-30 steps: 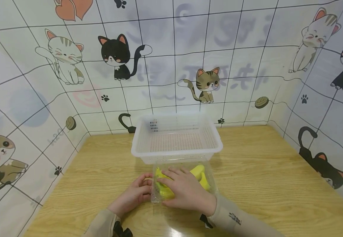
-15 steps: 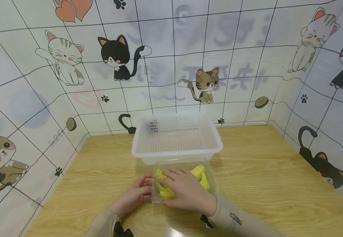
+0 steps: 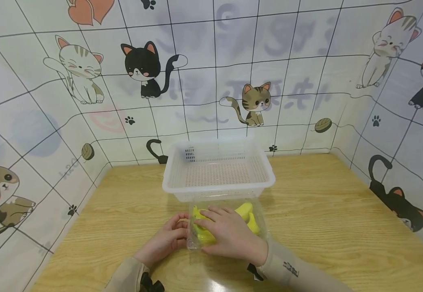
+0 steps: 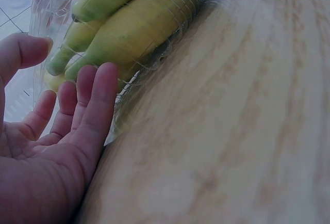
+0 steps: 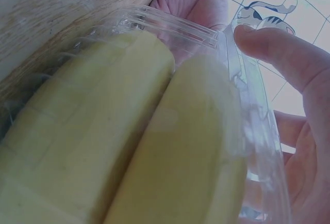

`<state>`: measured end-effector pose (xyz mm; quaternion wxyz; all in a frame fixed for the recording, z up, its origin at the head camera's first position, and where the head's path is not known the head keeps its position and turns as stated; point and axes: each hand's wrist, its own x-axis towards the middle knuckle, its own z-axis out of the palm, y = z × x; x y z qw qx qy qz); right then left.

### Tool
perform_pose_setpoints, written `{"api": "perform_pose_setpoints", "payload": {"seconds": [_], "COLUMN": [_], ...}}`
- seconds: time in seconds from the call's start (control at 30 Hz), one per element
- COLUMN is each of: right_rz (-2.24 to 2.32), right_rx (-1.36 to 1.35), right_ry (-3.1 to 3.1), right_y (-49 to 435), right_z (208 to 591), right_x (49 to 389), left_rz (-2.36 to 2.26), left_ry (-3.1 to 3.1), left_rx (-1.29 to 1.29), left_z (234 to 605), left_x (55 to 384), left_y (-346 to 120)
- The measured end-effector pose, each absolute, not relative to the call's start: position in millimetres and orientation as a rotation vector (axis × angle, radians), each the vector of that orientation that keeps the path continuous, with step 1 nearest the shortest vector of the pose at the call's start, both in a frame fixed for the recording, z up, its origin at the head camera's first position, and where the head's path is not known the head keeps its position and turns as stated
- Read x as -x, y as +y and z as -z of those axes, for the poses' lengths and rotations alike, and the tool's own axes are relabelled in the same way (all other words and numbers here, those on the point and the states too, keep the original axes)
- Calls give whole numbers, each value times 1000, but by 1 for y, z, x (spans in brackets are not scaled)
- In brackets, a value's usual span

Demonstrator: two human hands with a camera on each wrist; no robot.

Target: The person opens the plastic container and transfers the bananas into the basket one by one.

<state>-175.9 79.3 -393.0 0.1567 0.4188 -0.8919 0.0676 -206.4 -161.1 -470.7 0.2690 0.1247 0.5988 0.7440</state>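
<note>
A clear plastic box (image 3: 226, 198) with several yellow bananas (image 3: 245, 209) in it lies on the table, just in front of a white basket. Over its top lies my right hand (image 3: 231, 235), fingers spread across the lid; the right wrist view shows the thumb and fingers along the box's upper face. Beside the box's left end is my left hand (image 3: 168, 237), its fingers loosely bent. In the left wrist view those fingertips (image 4: 105, 74) meet the box near the greenish banana tips (image 4: 82, 69). Part of the bananas is hidden under my right hand.
Behind the box stands the white slotted plastic basket (image 3: 218, 190), with nothing seen in it. The wood-grain table (image 3: 317, 202) reaches back to walls (image 3: 204, 93) covered with a cat-print sheet.
</note>
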Motion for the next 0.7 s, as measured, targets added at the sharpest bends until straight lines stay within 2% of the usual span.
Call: {"api": "perform_pose_setpoints", "payload": {"seconds": [0.7], "right_rz": [-166], "right_rx": [-1223], "right_ry": [-2529], "right_y": [80], "right_z": [391], "right_x": [175], "left_rz": [-1999], "left_ry": [1613], "left_rx": [-356], "left_z": [471], "left_x": [207], "left_y": [-162]}}
